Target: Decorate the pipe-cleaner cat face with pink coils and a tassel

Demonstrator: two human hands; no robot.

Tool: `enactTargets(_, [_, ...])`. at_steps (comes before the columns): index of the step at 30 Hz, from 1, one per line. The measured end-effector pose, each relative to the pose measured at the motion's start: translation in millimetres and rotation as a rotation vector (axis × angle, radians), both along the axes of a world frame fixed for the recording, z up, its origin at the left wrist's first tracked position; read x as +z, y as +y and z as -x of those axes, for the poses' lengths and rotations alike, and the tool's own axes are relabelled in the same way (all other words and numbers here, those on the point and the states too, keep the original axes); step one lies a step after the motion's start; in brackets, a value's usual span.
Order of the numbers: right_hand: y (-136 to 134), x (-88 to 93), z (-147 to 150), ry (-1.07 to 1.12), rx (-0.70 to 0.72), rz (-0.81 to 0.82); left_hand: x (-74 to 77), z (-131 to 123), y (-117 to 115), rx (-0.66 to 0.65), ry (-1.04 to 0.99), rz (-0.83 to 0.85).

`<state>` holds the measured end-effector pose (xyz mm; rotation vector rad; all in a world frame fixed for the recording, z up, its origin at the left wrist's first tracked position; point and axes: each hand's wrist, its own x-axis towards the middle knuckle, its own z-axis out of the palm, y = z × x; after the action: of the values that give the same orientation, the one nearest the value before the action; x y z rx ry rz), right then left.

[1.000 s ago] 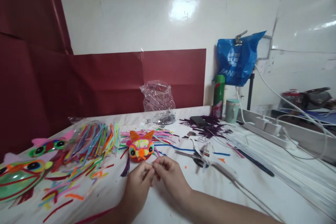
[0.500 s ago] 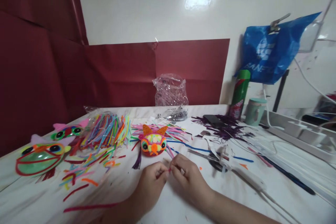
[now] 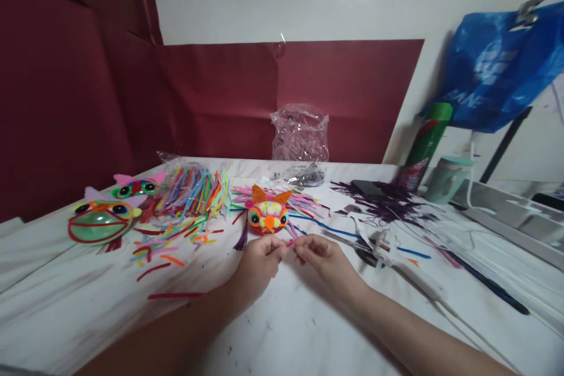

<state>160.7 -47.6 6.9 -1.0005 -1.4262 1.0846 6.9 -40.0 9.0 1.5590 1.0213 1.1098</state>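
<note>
Between my two hands is a short, curled piece of pink pipe cleaner (image 3: 291,242), small and partly covered by fingertips. My left hand (image 3: 259,258) pinches it with thumb and forefinger. From the other side, my right hand (image 3: 324,255) is closed with its fingertips at the same piece. Just beyond the hands sits a lion-like mask (image 3: 268,214) with orange ears, black eyes and an orange nose. A dark purple tassel (image 3: 241,238) hangs at its left side. Behind it lie several pink pipe cleaners (image 3: 304,200).
Two finished-looking masks (image 3: 102,224) stand at left, near a bag of coloured pipe cleaners (image 3: 191,191) and loose scraps (image 3: 171,259). At right lie scissors (image 3: 346,239), a white glue gun (image 3: 414,273) with its cord, purple shreds (image 3: 392,205), a phone (image 3: 368,190) and a mug (image 3: 448,179).
The camera view has shifted, so the table's contents appear higher, with much of them farther right. Both hands stay together at the pink piece, their fingers slightly farther apart.
</note>
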Motion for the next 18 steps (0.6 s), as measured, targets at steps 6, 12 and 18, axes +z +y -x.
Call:
enactTargets(6, [-7.5,-7.1,9.0,0.126,-0.028,0.005,-2.2,-5.9,-6.0,-0.107,-0.067,0.063])
enactTargets(12, [-13.8,-7.0,5.7,-0.006,-0.095,-0.03,-4.8,-5.5,-8.6,-0.086,-0.026,0.082])
enactTargets(18, [2.2,-23.9,-15.5,-0.261,-0.052,-0.111,-10.3,-4.9,-9.7,-0.043,-0.003,0.166])
